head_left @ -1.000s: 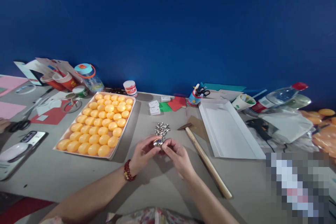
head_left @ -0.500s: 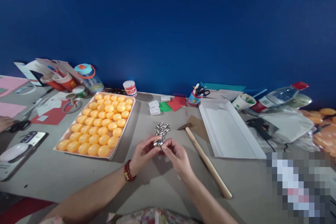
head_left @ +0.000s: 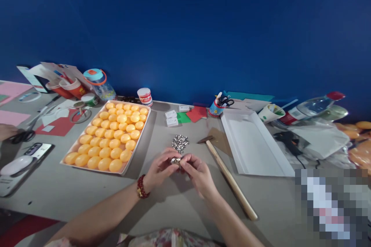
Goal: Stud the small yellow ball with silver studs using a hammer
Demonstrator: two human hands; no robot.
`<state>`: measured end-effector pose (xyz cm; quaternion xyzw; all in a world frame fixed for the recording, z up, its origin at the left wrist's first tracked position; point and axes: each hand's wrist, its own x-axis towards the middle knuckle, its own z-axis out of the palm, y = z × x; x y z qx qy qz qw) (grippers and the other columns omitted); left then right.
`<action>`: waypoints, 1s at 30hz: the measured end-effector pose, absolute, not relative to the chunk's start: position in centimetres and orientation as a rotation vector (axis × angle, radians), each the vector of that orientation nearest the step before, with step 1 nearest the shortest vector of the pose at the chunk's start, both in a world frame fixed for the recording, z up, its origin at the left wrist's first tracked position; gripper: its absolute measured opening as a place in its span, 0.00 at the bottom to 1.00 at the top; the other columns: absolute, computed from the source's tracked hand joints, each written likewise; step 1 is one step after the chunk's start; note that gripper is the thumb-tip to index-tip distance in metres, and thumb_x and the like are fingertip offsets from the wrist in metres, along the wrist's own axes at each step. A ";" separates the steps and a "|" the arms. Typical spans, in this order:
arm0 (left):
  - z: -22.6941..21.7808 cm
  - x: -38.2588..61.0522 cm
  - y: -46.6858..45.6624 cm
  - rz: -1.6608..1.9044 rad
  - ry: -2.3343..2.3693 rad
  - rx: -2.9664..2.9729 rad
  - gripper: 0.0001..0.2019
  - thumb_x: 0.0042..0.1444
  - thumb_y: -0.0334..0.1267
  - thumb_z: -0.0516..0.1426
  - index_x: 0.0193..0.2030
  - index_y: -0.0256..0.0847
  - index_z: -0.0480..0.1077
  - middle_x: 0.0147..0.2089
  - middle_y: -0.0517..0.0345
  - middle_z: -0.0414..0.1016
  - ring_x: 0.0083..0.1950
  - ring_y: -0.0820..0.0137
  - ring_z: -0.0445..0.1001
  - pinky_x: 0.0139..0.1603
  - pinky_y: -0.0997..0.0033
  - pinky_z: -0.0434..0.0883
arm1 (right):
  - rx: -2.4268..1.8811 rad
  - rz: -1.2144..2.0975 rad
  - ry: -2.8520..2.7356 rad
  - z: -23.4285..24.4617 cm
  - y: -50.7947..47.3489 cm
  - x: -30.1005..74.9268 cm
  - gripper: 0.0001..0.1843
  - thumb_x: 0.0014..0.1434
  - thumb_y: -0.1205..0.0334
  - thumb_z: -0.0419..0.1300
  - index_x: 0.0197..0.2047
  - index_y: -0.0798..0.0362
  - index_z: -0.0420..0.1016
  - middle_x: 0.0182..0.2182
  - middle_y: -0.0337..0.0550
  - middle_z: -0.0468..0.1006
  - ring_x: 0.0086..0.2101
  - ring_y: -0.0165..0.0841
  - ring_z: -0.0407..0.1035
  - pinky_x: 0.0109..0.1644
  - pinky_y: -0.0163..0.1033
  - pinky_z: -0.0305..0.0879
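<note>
Between my two hands is a small, rounded, shiny silver piece (head_left: pixel 175 160) whose exact kind I cannot make out. The fingers and thumb of my left hand (head_left: pixel 160 168) close around its left side. My right hand (head_left: pixel 198 173) pinches at its right edge, partly hiding it. Just beyond the fingertips, a heap of tiny shiny metal pieces (head_left: pixel 180 143) lies on the grey table (head_left: pixel 174 204). Right of my right hand rests a hammer (head_left: pixel 230 179) with a wooden handle.
A tray (head_left: pixel 124 173) of orange balls stands on the left, a white tray (head_left: pixel 259 142) on the right. Behind are small white boxes (head_left: pixel 172 122), red paper (head_left: pixel 197 114) and a pen cup (head_left: pixel 216 109). Another person's hand (head_left: pixel 7 132) is at the far left, near scissors (head_left: pixel 24 136).
The silver piece has turned slightly between my fingers, and both hands stay in almost the same place. The whole view has shifted a little.
</note>
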<state>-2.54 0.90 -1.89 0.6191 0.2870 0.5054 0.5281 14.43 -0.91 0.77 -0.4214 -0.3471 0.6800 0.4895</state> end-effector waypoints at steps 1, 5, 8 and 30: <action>-1.9 -2.5 0.9 1.212 0.669 1.477 0.13 0.61 0.37 0.59 0.52 0.43 0.73 0.50 0.49 0.70 0.47 0.65 0.72 0.42 0.68 0.75 | -1.023 1.655 -0.845 0.8 -0.9 14.4 0.14 0.52 0.52 0.71 0.29 0.54 0.75 0.25 0.36 0.72 0.27 0.28 0.65 0.34 0.33 0.62; -1.9 -2.4 0.9 1.235 0.674 1.509 0.11 0.59 0.36 0.60 0.49 0.42 0.73 0.48 0.50 0.71 0.49 0.64 0.71 0.49 0.65 0.73 | -1.023 1.667 -0.857 1.1 -1.0 14.4 0.15 0.52 0.52 0.70 0.30 0.53 0.74 0.25 0.36 0.72 0.28 0.29 0.67 0.35 0.34 0.64; -1.9 -2.5 0.9 1.232 0.688 1.523 0.10 0.59 0.37 0.60 0.48 0.41 0.73 0.47 0.50 0.71 0.49 0.64 0.71 0.48 0.64 0.73 | -1.025 1.667 -0.879 1.2 -1.1 14.3 0.16 0.52 0.50 0.70 0.30 0.53 0.73 0.24 0.36 0.72 0.28 0.30 0.68 0.35 0.35 0.64; -1.3 -2.8 0.7 1.248 0.703 1.720 0.10 0.62 0.37 0.57 0.50 0.42 0.71 0.45 0.48 0.76 0.52 0.61 0.73 0.50 0.60 0.73 | -1.045 1.558 -1.034 1.9 -1.6 14.2 0.17 0.56 0.47 0.66 0.32 0.51 0.70 0.24 0.37 0.75 0.27 0.31 0.71 0.34 0.35 0.65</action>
